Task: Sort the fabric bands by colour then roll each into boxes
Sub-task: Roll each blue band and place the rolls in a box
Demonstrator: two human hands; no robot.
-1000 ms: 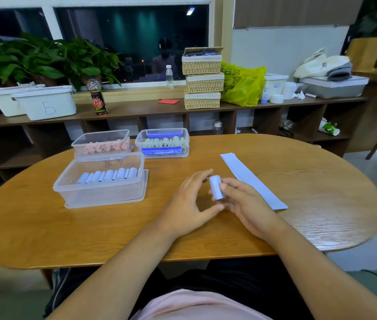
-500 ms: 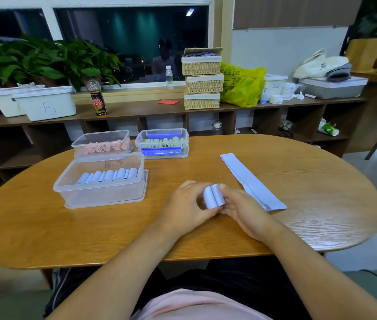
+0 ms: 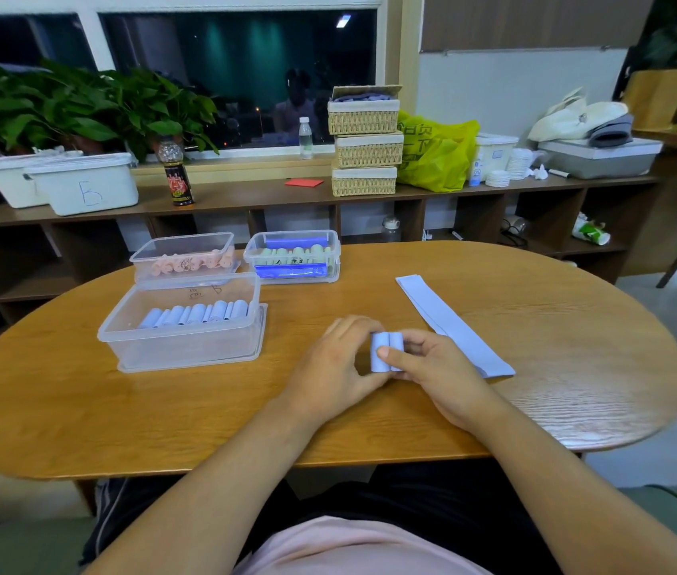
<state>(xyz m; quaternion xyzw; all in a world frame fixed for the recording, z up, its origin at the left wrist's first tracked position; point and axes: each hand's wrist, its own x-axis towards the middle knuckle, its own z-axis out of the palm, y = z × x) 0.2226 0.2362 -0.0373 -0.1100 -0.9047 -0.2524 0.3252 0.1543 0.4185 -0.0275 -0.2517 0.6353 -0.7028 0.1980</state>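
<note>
A small rolled light-blue fabric band (image 3: 385, 349) is held upright between both hands over the table's middle. My left hand (image 3: 336, 367) curls round its left side and my right hand (image 3: 432, 367) pinches it from the right, thumb across the front. A flat light-blue band (image 3: 453, 325) lies on the table just right of my hands. The near clear box (image 3: 183, 329) holds several light-blue rolls. Behind it, one clear box (image 3: 185, 257) holds pink rolls and another (image 3: 293, 257) holds pale green rolls with dark blue bands.
The oval wooden table (image 3: 577, 367) has its edge close to my body. A low shelf behind carries white bins (image 3: 83, 184), a bottle (image 3: 177, 176), stacked wicker baskets (image 3: 365, 143) and a yellow bag (image 3: 436, 155).
My left hand has closed in on the roll, which now shows as a double roll gripped by both hands, a little lower and nearer to me than before.
</note>
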